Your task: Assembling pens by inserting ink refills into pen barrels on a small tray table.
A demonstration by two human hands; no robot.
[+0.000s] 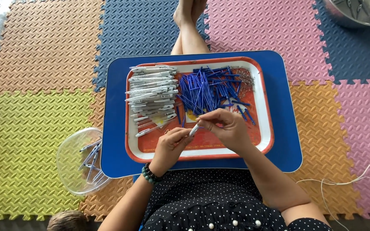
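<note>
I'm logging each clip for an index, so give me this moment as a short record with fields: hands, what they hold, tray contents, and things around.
left hand: grips a white pen barrel at its lower end
right hand: fingertips pinch the barrel's upper end
tray: red-rimmed tray resting on a blue lap table
tray left: pile of white pen barrels
tray middle: heap of blue refills
bowl: clear plastic bowl left of the table, a few pens inside
floor: coloured foam mats
top right: metal basin
</note>
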